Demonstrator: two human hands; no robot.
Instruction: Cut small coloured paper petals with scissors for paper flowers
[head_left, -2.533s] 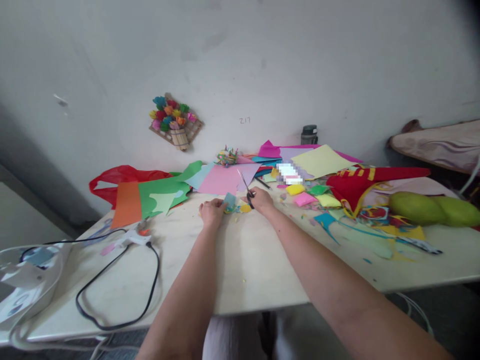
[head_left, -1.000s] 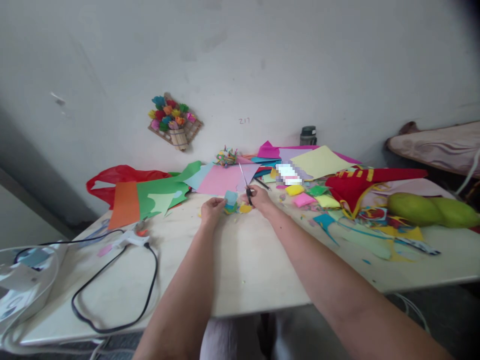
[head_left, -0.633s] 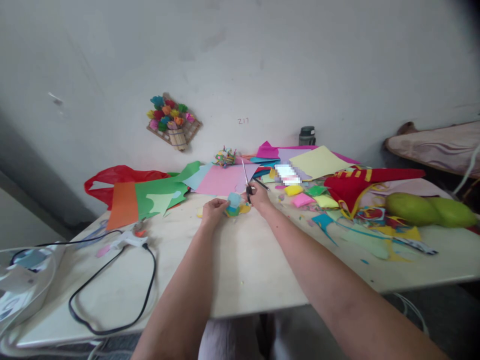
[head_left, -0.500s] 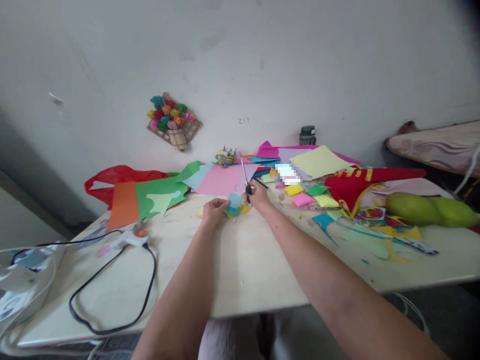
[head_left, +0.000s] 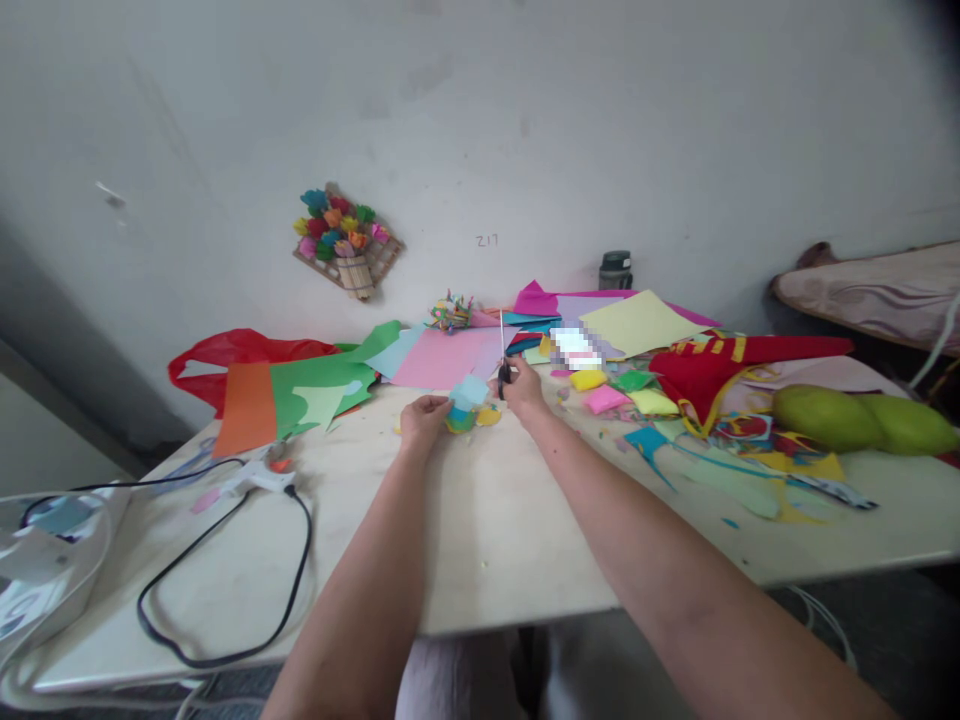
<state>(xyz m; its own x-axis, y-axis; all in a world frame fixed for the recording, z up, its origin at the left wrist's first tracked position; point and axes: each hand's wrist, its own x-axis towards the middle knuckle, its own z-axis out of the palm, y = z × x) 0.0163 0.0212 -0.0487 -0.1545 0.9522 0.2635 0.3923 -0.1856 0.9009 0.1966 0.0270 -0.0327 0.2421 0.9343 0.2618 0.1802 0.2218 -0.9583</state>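
Observation:
Between the finger and thumb of my left hand (head_left: 424, 422) is a small light blue piece of paper (head_left: 471, 391). My right hand (head_left: 521, 388) is closed round the black handles of a pair of scissors (head_left: 503, 372), whose blades point away toward the wall. The scissors stand a little to the right of the paper, apart from it. Below the held paper lie teal and yellow paper pieces (head_left: 488, 416) on the table. A pink sheet (head_left: 448, 358) lies just beyond both hands.
To the left are orange and green sheets (head_left: 247, 408), a red plastic bag (head_left: 255, 350) and a black cable (head_left: 225, 664). Bright packets (head_left: 606, 400), paper scraps (head_left: 727, 480), red cloth (head_left: 697, 375) and green fruit (head_left: 829, 418) lie right. A bottle (head_left: 615, 270) stands by the wall.
The scissors have moved slightly right, away from the paper, and their blades now point more straight ahead. The light blue paper has turned a little in my left hand.

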